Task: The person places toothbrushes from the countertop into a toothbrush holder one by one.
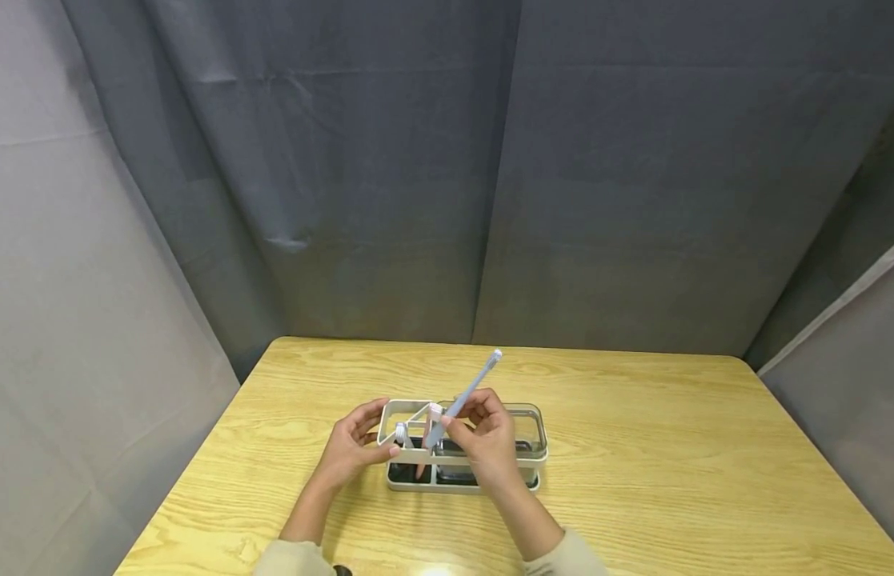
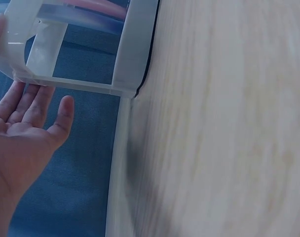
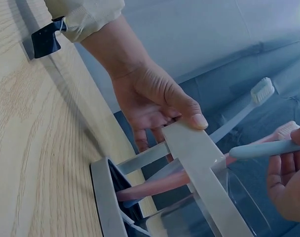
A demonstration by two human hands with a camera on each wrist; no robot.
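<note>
A white toothbrush holder (image 1: 467,461) with a dark base stands on the table. My left hand (image 1: 353,448) holds its upper frame at the left end, thumb on the near rim and fingers at the far side. In the right wrist view, that thumb presses on the white rim (image 3: 194,153). My right hand (image 1: 493,444) pinches a light blue toothbrush (image 1: 470,394), tilted with its head up and its lower end over the holder. A pink toothbrush (image 3: 155,186) and another pale blue toothbrush (image 3: 234,126) lean inside the left compartment.
A clear cup (image 1: 526,428) sits in the holder's right part. Wooden tabletop (image 1: 670,464) spreads around the holder. Grey curtains (image 1: 389,200) hang behind the table, with paler cloth (image 1: 94,320) at the left.
</note>
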